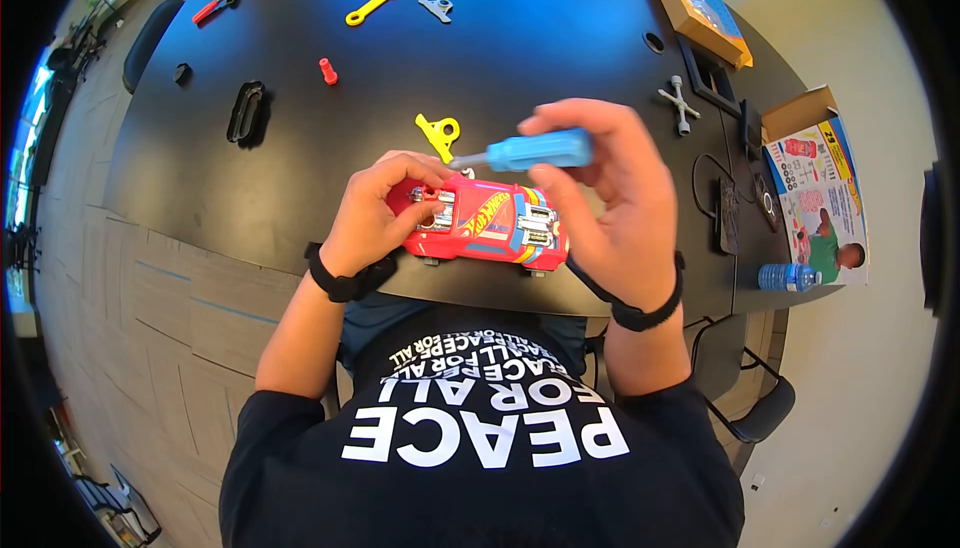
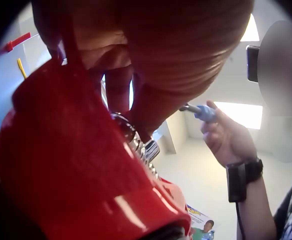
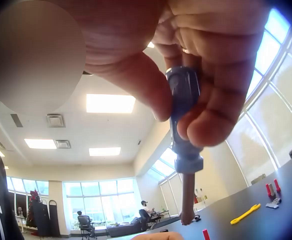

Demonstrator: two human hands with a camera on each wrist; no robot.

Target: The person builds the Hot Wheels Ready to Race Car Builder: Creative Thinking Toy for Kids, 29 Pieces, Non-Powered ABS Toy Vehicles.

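Note:
A red toy car (image 1: 500, 253) with a yellow and blue graphic and chrome engine parts stands on the table close to the person's body. The left hand (image 1: 365, 218) grips its left end, thumb and fingers bent around the chrome engine (image 2: 151, 149); in the left wrist view the red body hides part of the fingertips. Above the car's right half, the right hand (image 1: 635, 193) holds a blue toy screwdriver (image 1: 540, 151) between thumb and fingers. Its grey shaft (image 3: 188, 197) points left, toward the left hand. A yellow toy part with a ring (image 1: 438, 136) lies just beyond the car.
Farther back on the dark table (image 1: 300, 178) lie a yellow wrench (image 1: 375, 6), a grey part (image 1: 436, 10), red pegs and a red-handled tool (image 1: 214, 6). A black tray (image 1: 246, 113) sits left. Rightward are a grey cross wrench (image 1: 679, 105), an open box (image 1: 690, 3) and a water bottle (image 1: 788, 278).

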